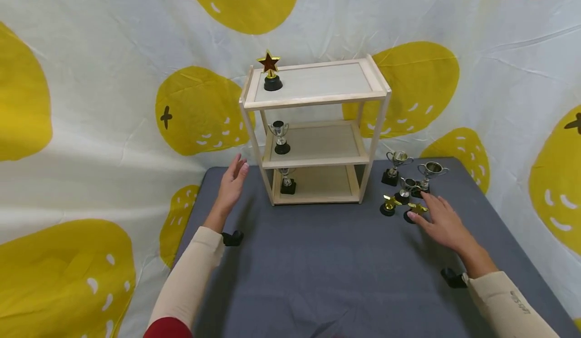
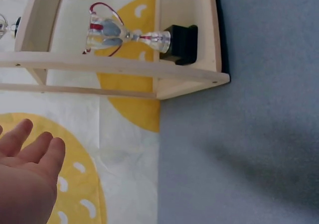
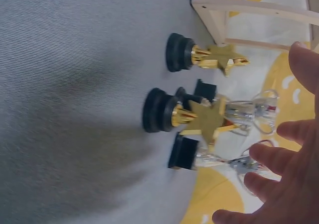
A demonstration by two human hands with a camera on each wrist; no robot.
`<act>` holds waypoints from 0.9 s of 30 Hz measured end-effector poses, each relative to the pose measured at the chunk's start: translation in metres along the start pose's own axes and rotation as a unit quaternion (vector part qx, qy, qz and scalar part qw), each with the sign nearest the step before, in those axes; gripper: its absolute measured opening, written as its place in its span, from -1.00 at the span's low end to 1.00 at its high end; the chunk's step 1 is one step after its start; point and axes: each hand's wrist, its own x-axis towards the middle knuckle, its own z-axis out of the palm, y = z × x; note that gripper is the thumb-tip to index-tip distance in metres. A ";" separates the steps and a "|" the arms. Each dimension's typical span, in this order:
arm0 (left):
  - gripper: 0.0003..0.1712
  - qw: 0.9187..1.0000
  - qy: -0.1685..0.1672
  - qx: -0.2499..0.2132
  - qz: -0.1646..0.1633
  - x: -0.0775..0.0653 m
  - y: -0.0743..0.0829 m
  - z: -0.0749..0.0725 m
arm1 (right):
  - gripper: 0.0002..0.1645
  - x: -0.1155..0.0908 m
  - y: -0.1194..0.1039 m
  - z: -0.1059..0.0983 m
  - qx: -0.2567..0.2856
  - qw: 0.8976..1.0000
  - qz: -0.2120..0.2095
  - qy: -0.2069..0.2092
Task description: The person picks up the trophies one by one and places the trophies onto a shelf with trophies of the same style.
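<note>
My right hand (image 1: 442, 224) hovers with spread fingers over the right side of the table, close to a gold star trophy (image 3: 204, 120) on a round black base. A second star trophy (image 1: 389, 207) stands to its left. Behind them are silver cup trophies (image 1: 397, 159) with black bases. In the air left of the wooden shelf (image 1: 317, 163), my left hand (image 1: 230, 189) has its fingers extended and holds nothing. The shelf bears a star trophy (image 1: 272, 78) on top, a silver cup (image 1: 281, 138) in the middle and another silver cup (image 2: 107, 34) at the bottom, all toward the left.
A grey cloth covers the table (image 1: 308, 267). Behind it hangs a white curtain (image 1: 113, 75) with large yellow fruit shapes. The shelf's upright posts and raised side rails frame its three levels. Black wrist devices (image 1: 233, 238) are worn on both arms.
</note>
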 end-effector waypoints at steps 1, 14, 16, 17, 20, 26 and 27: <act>-0.26 1.000 0.007 -0.005 0.003 0.000 0.000 0.000 | 0.03 0.001 0.001 0.002 0.008 1.000 -0.010 0.007; -0.37 0.994 0.060 -0.042 0.078 0.008 -0.006 0.019 | 0.06 -0.003 0.009 0.025 0.079 0.996 0.040 0.008; -0.43 0.994 0.064 -0.050 0.079 0.010 -0.006 0.022 | 0.04 -0.005 0.009 0.028 0.081 0.995 0.055 0.017; -0.45 0.993 0.066 -0.053 0.078 0.011 -0.005 0.023 | 0.03 -0.005 0.010 0.030 0.083 0.994 0.061 0.022; -0.49 0.993 0.073 -0.061 0.076 0.013 -0.002 0.026 | -0.01 -0.006 0.011 0.033 0.085 0.993 0.074 0.042; -0.54 0.992 0.085 -0.073 0.064 0.014 0.009 0.027 | -0.09 -0.002 0.016 0.038 0.080 0.990 0.087 0.080; -0.54 0.992 0.082 -0.075 0.059 0.012 0.012 0.027 | -0.11 -0.002 0.017 0.039 0.079 0.989 0.089 0.083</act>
